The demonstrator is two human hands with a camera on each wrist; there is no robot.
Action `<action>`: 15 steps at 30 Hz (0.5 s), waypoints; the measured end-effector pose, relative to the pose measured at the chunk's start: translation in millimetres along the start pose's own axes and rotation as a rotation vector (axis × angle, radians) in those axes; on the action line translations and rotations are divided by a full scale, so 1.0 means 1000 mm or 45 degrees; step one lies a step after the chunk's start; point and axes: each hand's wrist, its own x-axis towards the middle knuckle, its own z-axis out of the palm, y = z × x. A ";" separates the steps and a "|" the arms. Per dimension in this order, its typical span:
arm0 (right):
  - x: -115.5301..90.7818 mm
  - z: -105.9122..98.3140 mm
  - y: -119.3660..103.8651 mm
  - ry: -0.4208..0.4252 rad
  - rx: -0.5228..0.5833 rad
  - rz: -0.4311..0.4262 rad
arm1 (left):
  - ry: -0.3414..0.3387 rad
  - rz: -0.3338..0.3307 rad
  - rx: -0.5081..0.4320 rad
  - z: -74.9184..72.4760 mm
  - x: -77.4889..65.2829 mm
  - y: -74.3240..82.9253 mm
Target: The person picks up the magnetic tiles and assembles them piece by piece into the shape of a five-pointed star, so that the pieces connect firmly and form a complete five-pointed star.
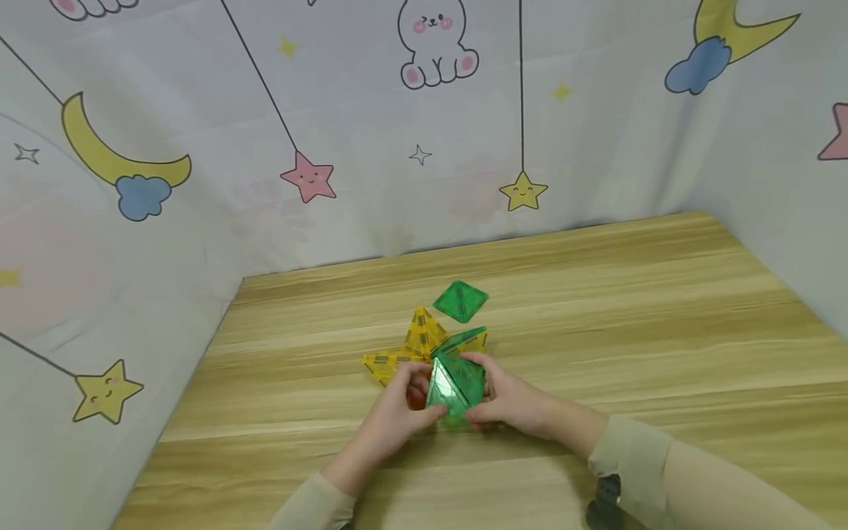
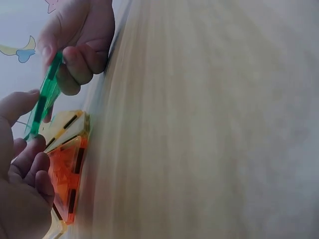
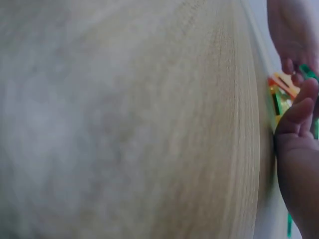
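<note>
Both hands hold a pair of see-through green triangular magnetic tiles [image 1: 466, 381], joined along one edge and raised over the table. My left hand [image 1: 396, 411] pinches their left side between thumb and fingers. On the other side, my right hand [image 1: 520, 397] grips the right tile, thumb at the near corner. In the left wrist view the pair [image 2: 46, 94] appears nearly edge-on. Just beneath lies an orange triangular tile [image 2: 67, 172], partly covered by the left fingers. Yellow triangular tiles [image 1: 422, 335] spread out like star points behind the hands, with another green tile [image 1: 464, 340] beside them.
Farther back on the wood-grain table [image 1: 623, 294] lies a green diamond of two triangular tiles [image 1: 461, 301]. A white printed curtain [image 1: 371, 132] encloses the back and sides. A dark object [image 1: 606, 502] shows at the right sleeve.
</note>
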 end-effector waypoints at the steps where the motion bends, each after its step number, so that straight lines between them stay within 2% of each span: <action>1: 0.000 -0.001 0.000 -0.013 0.000 0.003 | -0.006 0.013 0.043 -0.001 -0.001 0.000; 5: 0.001 -0.004 0.000 -0.044 0.002 0.017 | -0.035 0.054 0.164 -0.004 -0.002 -0.001; 7: 0.002 -0.005 -0.001 -0.049 0.023 0.035 | -0.059 0.043 0.187 -0.004 -0.003 -0.002; 11: 0.004 -0.007 -0.001 -0.074 0.079 0.082 | -0.106 -0.009 0.176 -0.005 -0.003 -0.002; 15: 0.005 -0.007 -0.003 -0.082 0.097 0.124 | -0.114 -0.028 0.147 -0.006 -0.002 -0.004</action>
